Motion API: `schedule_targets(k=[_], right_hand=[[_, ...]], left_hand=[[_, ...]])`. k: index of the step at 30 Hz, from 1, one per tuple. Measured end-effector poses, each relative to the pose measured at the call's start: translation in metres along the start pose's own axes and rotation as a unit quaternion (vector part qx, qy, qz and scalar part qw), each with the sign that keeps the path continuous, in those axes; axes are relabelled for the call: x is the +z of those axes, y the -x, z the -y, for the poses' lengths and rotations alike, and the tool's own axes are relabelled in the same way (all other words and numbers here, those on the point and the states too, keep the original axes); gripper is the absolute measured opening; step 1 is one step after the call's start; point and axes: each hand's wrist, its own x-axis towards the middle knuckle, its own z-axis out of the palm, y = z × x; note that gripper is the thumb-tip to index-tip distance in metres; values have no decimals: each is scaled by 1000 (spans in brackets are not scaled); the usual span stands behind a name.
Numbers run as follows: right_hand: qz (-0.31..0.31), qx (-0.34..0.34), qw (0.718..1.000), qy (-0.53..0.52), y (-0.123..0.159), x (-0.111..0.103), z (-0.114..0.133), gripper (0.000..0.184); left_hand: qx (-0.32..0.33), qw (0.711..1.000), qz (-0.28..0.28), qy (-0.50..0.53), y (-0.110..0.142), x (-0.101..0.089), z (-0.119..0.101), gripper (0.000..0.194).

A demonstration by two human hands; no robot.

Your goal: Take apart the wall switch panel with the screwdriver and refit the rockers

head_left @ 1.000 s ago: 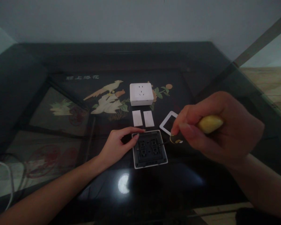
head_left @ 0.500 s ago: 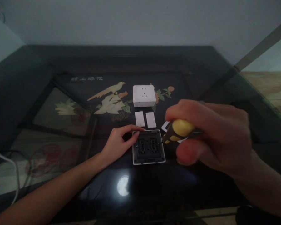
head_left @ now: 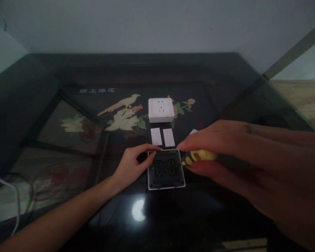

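Observation:
A square wall switch (head_left: 166, 177), dark inside with a white rim, lies on the table with its inner side up. My left hand (head_left: 132, 162) grips its upper left corner, thumb on the face and index finger along the far edge. A yellow and black screwdriver (head_left: 203, 154) is held in my right hand (head_left: 233, 157), between thumb and fingers. It points left, its tip at the switch's right-hand screw; whether the tip sits in the screw I cannot tell. Two white switch buttons (head_left: 156, 136) (head_left: 169, 137) lie side by side just beyond the switch.
Behind the buttons stands a white socket box (head_left: 161, 110). A white piece (head_left: 193, 132) shows partly beyond my right hand. The dark glossy table (head_left: 115, 224) has a bird-and-flower picture. A white cable (head_left: 18, 199) is at the left edge.
My right hand has shifted lower and its fingers have come further forward around the screwdriver handle. The view has tilted slightly. My left hand keeps its hold on the switch.

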Motion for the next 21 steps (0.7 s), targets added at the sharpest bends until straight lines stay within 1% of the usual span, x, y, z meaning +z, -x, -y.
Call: schedule_targets(k=[1, 2, 4, 6, 7, 9, 11, 12, 14, 16, 18, 20, 21], right_hand=[[15, -11, 1000, -21, 0, 0, -1, 11], [31, -14, 999, -30, 1, 0, -2, 17], [45, 0, 999, -13, 3, 1, -5, 25], [24, 8, 1000, 18, 5, 5, -6, 22], [4, 4, 999, 35, 6, 7, -5, 19], [-41, 0, 997, 69, 6, 11, -4, 19], [-54, 6, 995, 88, 6, 11, -3, 16], [-45, 16, 995, 86, 6, 10, -2, 14], [-15, 30, 997, 68, 7, 7, -3, 20], [15, 27, 999, 44, 9, 1, -5, 28], [38, 16, 999, 27, 11, -3, -5, 32], [52, -2, 998, 22, 12, -5, -5, 30], [45, -4, 999, 29, 12, -5, -4, 27]], left_hand=[[4, 1000, -1, 1, 0, 0, 0, 20], [6, 1000, 1, 0, 0, 0, 0, 20], [1, 1000, 7, -7, -1, 0, -1, 20], [-8, 1000, 13, -12, -1, -1, -3, 20], [-12, 1000, 16, -12, -1, -1, -3, 20], [-11, 1000, 17, -12, -1, -1, -4, 20], [-3, 1000, 17, -17, -1, -1, -4, 20], [0, 1000, 17, -20, -2, -1, -4, 21], [4, 1000, 15, -26, -1, 0, -3, 21], [1, 1000, 12, -29, -1, 0, -2, 21], [-3, 999, 8, -32, 0, 1, -1, 20], [-4, 1000, 4, -31, 0, 1, -1, 20], [-4, 1000, 3, -29, 0, 1, 0, 20]])
